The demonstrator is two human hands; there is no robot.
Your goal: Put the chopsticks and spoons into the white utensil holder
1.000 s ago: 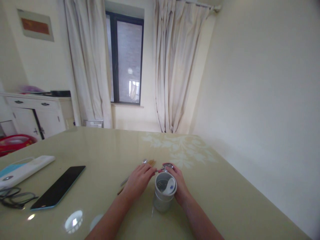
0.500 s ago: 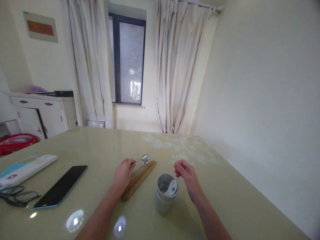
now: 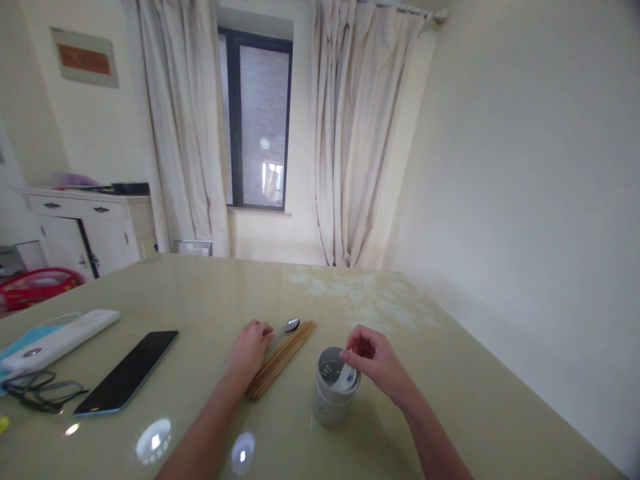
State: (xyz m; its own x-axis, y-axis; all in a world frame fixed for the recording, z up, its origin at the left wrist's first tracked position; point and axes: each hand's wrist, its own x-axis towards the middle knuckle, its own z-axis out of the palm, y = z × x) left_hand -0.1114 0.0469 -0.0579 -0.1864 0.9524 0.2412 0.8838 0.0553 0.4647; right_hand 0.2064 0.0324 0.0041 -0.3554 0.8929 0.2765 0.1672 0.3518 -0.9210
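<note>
A grey cylindrical utensil holder [image 3: 331, 408] with small drain holes in its bottom stands upright on the table. A white ceramic spoon [image 3: 347, 380] with a blue pattern leans inside it. The thumb and fingers of my right hand [image 3: 376, 359] are closed on the spoon's upper end, at the holder's rim. My left hand [image 3: 250, 350] rests on the table to the left, its fingers curled over the handle of a metal spoon [image 3: 291, 325]. Beside that hand lies a bundle of wooden chopsticks [image 3: 281, 361], slanting away from me.
On the left lie a dark-screened tablet [image 3: 129, 373], folded glasses [image 3: 43, 392] and a white power strip [image 3: 63, 340] over something light blue. The glossy table [image 3: 210, 287] meets the wall at right. A red basket [image 3: 43, 287] stands beyond its left edge.
My right hand has moved left and down from beside the holder onto the white spoon. At my left hand, two metal spoon bowls showed before; now only one shows.
</note>
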